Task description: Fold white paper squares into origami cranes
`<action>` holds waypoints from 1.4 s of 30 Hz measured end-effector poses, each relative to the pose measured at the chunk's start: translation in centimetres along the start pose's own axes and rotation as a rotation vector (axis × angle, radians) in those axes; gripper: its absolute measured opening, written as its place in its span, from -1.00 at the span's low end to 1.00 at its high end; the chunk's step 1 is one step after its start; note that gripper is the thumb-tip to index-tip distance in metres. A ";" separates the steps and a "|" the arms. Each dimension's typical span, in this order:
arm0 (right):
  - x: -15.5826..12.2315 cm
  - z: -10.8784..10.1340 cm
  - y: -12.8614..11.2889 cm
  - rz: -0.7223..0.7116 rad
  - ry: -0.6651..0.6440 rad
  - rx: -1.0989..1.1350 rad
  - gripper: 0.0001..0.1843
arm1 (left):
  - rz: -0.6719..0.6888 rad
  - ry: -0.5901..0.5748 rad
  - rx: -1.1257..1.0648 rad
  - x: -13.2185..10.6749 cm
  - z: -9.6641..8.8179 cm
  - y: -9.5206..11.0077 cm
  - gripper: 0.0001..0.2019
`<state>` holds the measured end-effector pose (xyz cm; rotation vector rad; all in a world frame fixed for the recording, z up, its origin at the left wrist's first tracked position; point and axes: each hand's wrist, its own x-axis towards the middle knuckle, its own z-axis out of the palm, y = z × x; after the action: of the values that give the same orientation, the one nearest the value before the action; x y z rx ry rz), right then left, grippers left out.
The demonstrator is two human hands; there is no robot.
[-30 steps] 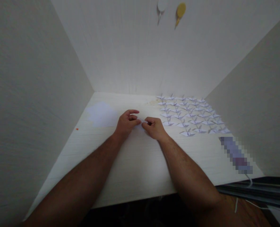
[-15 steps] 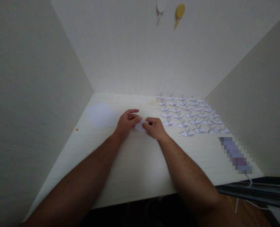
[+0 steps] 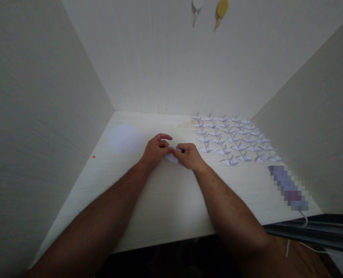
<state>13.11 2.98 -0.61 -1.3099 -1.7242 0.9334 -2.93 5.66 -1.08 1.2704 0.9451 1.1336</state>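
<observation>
A small folded piece of white paper [image 3: 171, 157] is held between my two hands above the middle of the table. My left hand [image 3: 156, 150] pinches its upper left part with thumb and fingers, the index finger stretched out above it. From the other side my right hand [image 3: 188, 155] grips the paper, its thumb close to the left thumb. The fingers cover much of the paper, so its exact folds are hidden. Several folded white paper cranes [image 3: 232, 139] stand in rows to the right of my hands. White paper sheets [image 3: 125, 138] lie to the left.
The white table [image 3: 165, 208] is walled on three sides. A pixelated flat object [image 3: 288, 187] with a white cable [image 3: 306, 221] lies at the right edge. A small orange bit [image 3: 94, 156] sits at the left. A yellow hook [image 3: 222, 9] and a white one hang on the back wall.
My thumbs have come closer together on the paper, and less of it shows between them. The view has shifted slightly.
</observation>
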 end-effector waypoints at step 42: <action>0.0 -0.3 0.8 -0.345 0.325 -0.219 -0.84 | 0.006 0.139 -0.143 0.3 0.4 0.2 -0.82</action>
<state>13.67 3.14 -1.17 -1.1714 -1.7505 0.3230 -2.49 5.90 -0.84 1.0909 0.9448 1.2837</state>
